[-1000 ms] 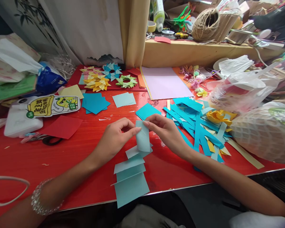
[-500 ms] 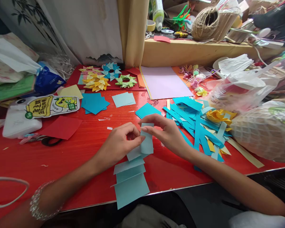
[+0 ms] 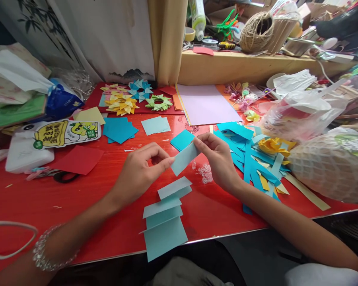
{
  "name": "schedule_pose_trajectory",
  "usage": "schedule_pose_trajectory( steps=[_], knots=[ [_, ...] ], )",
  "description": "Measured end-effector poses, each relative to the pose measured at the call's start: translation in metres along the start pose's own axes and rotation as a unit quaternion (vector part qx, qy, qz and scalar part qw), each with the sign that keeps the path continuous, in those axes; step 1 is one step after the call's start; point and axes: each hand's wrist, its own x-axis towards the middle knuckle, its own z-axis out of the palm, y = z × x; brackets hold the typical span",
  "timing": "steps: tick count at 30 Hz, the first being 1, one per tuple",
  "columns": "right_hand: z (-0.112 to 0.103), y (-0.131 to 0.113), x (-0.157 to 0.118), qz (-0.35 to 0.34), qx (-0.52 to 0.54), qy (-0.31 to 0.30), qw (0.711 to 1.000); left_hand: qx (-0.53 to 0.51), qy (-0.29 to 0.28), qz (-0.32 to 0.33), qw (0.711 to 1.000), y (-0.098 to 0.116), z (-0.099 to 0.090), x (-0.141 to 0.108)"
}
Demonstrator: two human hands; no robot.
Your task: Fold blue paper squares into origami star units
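Note:
A pale blue paper rectangle (image 3: 185, 158), seemingly folded, is stretched at a slant between my two hands above the red table. My left hand (image 3: 144, 169) pinches its lower left end between thumb and fingers. At the upper right corner, my right hand (image 3: 216, 159) grips it the same way. Just below lie several pale blue papers with folds (image 3: 165, 226), overlapping in a column down to the table's front edge. A stack of bright blue squares (image 3: 180, 140) sits right behind the held piece. Farther back are flat pale blue sheets (image 3: 155, 125).
Bright blue paper strips (image 3: 247, 159) heap up on the right beside a netted bag (image 3: 331, 167). Blue squares (image 3: 119, 129), red paper (image 3: 79, 159) and scissors (image 3: 64, 176) lie left. Folded paper rings (image 3: 158, 102) and lilac sheets (image 3: 209, 105) are at the back.
The held paper has been lifted, turned from upright to slanting, and moved clear of the column below. My right hand has shifted to its far corner; my left stays at the other end.

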Motion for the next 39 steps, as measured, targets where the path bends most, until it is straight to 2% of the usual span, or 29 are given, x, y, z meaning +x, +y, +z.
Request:
schedule_pose_trajectory(
  steps=[4,5,6,8,10,12,13,16,18,20,24,27,29,33,39],
  knots=[
    [-0.015,0.008,0.013,0.001,0.023,0.118,0.993,-0.007,0.055,0.007,0.998,-0.006,-0.01,0.006],
    [-0.016,0.008,0.013,0.0,0.028,0.126,0.992,-0.009,0.069,0.005,0.998,-0.008,-0.011,0.007],
    [-0.015,0.009,0.013,-0.006,0.027,0.118,0.993,-0.01,0.077,0.002,0.997,-0.009,-0.011,0.008],
    [-0.007,0.008,0.006,-0.02,0.012,0.056,0.998,-0.006,0.063,-0.002,0.998,-0.011,-0.007,0.009],
    [0.003,0.007,-0.003,-0.014,0.008,-0.006,1.0,0.016,0.0,0.015,1.0,-0.012,-0.001,0.007],
    [0.01,0.007,-0.009,-0.004,0.001,-0.025,1.0,0.041,-0.057,0.031,0.997,-0.012,0.005,0.006],
    [0.011,0.008,-0.009,-0.003,0.0,-0.027,1.0,0.05,-0.066,0.03,0.996,-0.013,0.006,0.005],
    [0.0,0.011,-0.001,-0.031,-0.047,-0.032,0.998,0.061,-0.007,-0.016,0.998,-0.02,0.0,0.01],
    [-0.01,0.014,0.009,-0.081,-0.183,-0.025,0.979,0.092,0.048,-0.046,0.994,-0.031,-0.008,0.017],
    [-0.017,0.02,0.016,-0.1,-0.32,-0.047,0.941,0.183,0.071,-0.036,0.98,-0.045,-0.017,0.023],
    [-0.018,0.033,0.021,-0.092,-0.46,-0.122,0.874,0.432,0.086,0.019,0.898,-0.067,-0.022,0.028],
    [-0.015,0.038,0.02,-0.098,-0.511,-0.131,0.844,0.488,0.137,0.059,0.86,-0.068,-0.017,0.025],
    [-0.015,0.04,0.019,-0.103,-0.533,-0.123,0.831,0.492,0.151,0.077,0.854,-0.065,-0.013,0.023],
    [-0.016,0.039,0.019,-0.1,-0.557,-0.108,0.817,0.484,0.138,0.102,0.858,-0.064,-0.008,0.023],
    [-0.018,0.032,0.019,-0.09,-0.539,-0.104,0.831,0.464,0.123,0.152,0.864,-0.069,-0.006,0.024]
  ],
)
